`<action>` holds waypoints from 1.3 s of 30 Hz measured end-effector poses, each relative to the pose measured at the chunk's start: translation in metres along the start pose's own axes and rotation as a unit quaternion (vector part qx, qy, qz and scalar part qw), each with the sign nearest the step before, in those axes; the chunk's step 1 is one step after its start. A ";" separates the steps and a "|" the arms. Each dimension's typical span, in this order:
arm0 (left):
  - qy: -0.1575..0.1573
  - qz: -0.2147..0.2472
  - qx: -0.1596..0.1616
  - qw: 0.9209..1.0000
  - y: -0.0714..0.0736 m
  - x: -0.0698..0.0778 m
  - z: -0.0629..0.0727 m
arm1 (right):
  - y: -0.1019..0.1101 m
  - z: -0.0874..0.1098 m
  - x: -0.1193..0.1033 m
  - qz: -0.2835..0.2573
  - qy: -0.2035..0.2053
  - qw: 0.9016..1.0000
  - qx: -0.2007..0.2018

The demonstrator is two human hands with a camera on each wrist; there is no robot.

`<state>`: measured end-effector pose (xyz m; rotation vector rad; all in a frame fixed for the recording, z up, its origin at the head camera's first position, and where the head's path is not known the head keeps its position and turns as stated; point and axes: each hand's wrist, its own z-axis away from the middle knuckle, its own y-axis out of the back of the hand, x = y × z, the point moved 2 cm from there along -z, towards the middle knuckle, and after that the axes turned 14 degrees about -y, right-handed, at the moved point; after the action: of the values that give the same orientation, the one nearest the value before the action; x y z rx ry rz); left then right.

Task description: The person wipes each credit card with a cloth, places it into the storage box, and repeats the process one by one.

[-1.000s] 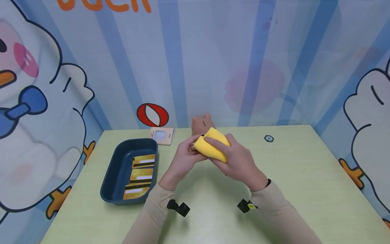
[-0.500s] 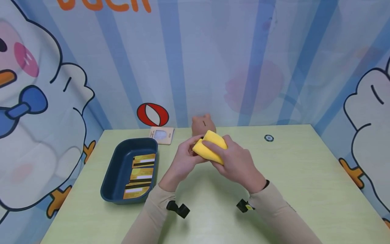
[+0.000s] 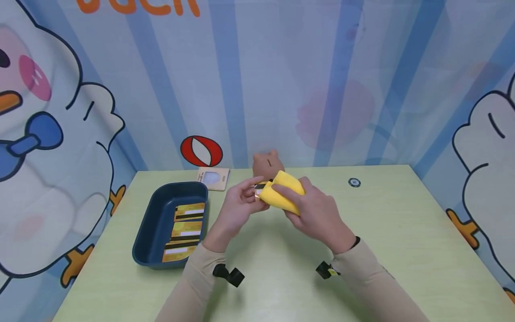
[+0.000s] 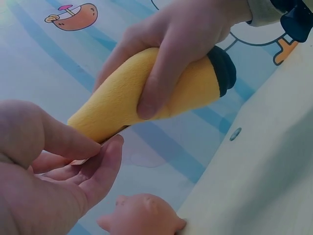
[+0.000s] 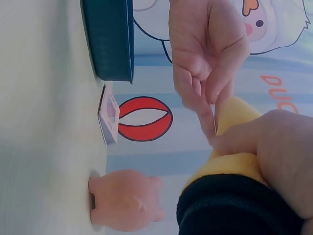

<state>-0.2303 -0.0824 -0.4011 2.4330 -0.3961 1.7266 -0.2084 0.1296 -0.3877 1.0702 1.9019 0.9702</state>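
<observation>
My right hand grips a soft yellow cloth-like thing, folded and dark at one end. A bank card with a dark stripe sticks out of its left side in the head view. My left hand pinches that card between thumb and fingers, as the left wrist view shows. The yellow thing covers the rest of the card. Behind both hands, a pink piggy bank with a slot on top stands on the table.
A dark blue tray at the left holds several gold cards with black stripes. Behind it lies a flat pale holder with a window. A small round token is at the back right of the table, before a printed curtain.
My left hand has shifted slightly left, away from the yellow cloth-like thing. The card's striped end now shows between them. My right hand dipped a little left, then came back.
</observation>
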 end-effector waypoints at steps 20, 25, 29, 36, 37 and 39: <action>0.037 -0.058 0.030 0.997 0.034 0.015 0.011 | -0.007 0.005 0.018 -0.028 -0.024 0.999 -0.002; 0.045 -0.087 0.023 0.995 0.049 0.019 0.016 | -0.012 0.006 0.025 -0.035 -0.028 0.999 -0.016; 0.057 -0.104 0.022 0.993 0.065 0.023 0.022 | -0.017 0.006 0.030 -0.043 -0.039 0.998 -0.035; 0.073 -0.137 0.016 0.988 0.097 0.032 0.036 | -0.026 0.004 0.038 -0.048 -0.055 0.995 -0.074; 0.075 -0.145 0.017 0.986 0.101 0.033 0.038 | -0.028 0.004 0.039 -0.046 -0.057 0.994 -0.079; 0.079 -0.164 0.023 0.983 0.110 0.036 0.042 | -0.030 0.003 0.041 -0.042 -0.061 0.993 -0.090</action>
<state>-0.2124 -0.2037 -0.3862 2.2135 0.0615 1.7761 -0.2317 0.1562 -0.4247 0.9162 1.7114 0.9869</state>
